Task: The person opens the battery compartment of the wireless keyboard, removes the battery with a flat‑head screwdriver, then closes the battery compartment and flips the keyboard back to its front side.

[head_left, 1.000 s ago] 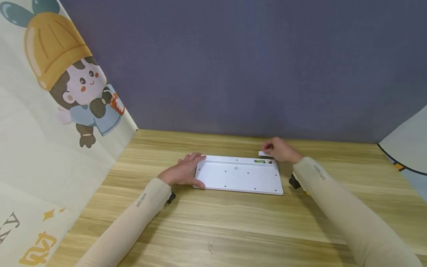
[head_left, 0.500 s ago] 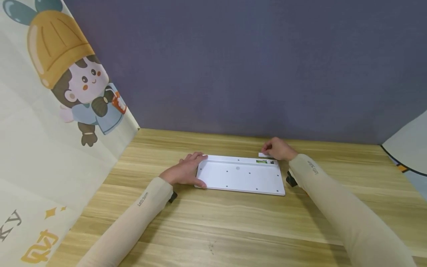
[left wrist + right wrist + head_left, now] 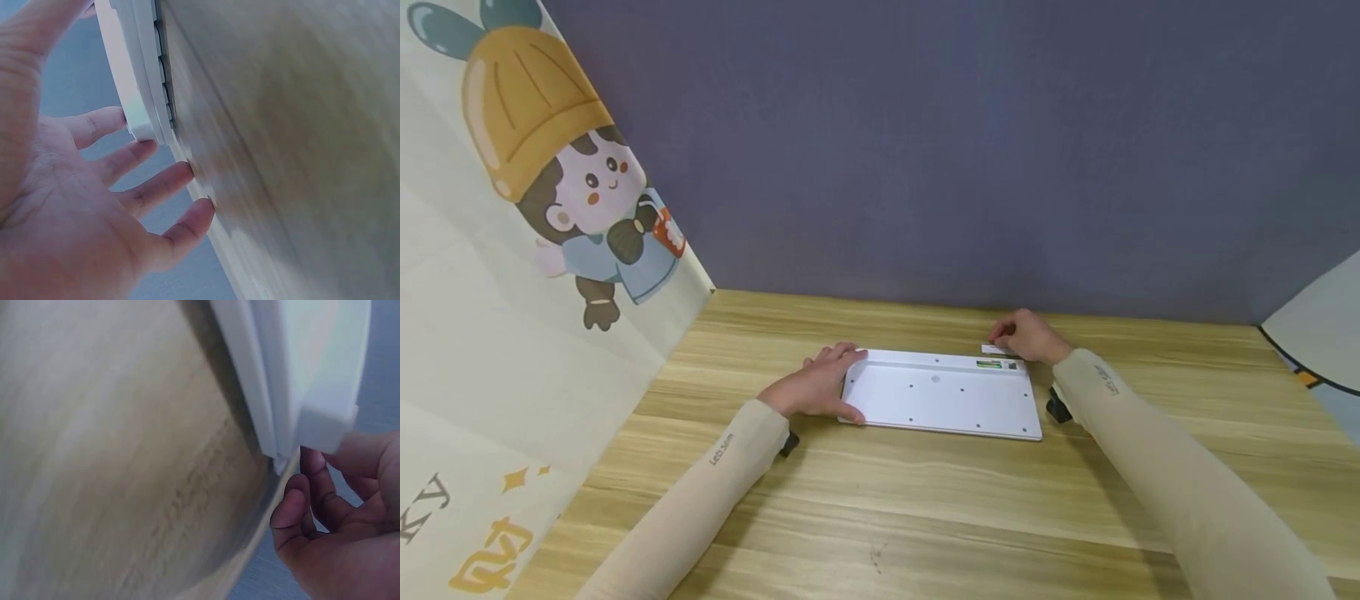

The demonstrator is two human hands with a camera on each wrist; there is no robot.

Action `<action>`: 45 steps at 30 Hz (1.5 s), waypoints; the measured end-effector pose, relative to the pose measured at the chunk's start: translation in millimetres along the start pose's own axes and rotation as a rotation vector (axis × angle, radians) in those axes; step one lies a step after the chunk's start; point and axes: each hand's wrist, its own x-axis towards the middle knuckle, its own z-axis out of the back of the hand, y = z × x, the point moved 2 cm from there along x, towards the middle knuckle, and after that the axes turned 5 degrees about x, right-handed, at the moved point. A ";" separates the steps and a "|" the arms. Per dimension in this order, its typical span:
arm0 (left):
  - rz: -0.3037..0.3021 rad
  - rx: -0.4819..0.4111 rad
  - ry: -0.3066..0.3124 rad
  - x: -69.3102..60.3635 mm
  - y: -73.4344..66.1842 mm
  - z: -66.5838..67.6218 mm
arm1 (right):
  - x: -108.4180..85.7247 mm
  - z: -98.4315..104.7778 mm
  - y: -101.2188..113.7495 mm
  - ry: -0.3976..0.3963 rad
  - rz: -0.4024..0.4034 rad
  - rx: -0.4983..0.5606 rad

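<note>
Head view: a face-down white keyboard (image 3: 940,404) lies on the wood-grained table (image 3: 850,508), a purple-grey wall (image 3: 940,167) at its twelve o'clock, a cartoon-printed sheet (image 3: 475,333) at ten. Left hand (image 3: 816,385), fingers spread apart, touches the keyboard's nine o'clock end; right hand (image 3: 1032,337), fingertips together, pinches a small white strip (image 3: 993,349) near its two o'clock corner.

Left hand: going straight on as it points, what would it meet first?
The upturned white keyboard, at its left end; the left hand seems to touch it there, but depth is hard to judge.
</note>
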 end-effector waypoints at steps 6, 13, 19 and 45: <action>-0.004 -0.013 0.000 -0.5 1.7 -0.7 | -12.9 6.3 3.9 -0.029 0.077 0.015; -0.014 -0.017 -0.011 -0.7 3.5 -2.0 | -29.7 11.4 4.1 -0.064 0.127 -0.016; -0.013 -0.022 -0.006 -1.0 2.2 -1.6 | -48.6 18.1 -2.6 -0.068 0.109 -0.032; -0.007 -0.025 0.010 -0.1 3.8 -3.0 | -144.1 39.6 -32.6 -0.057 0.043 -0.107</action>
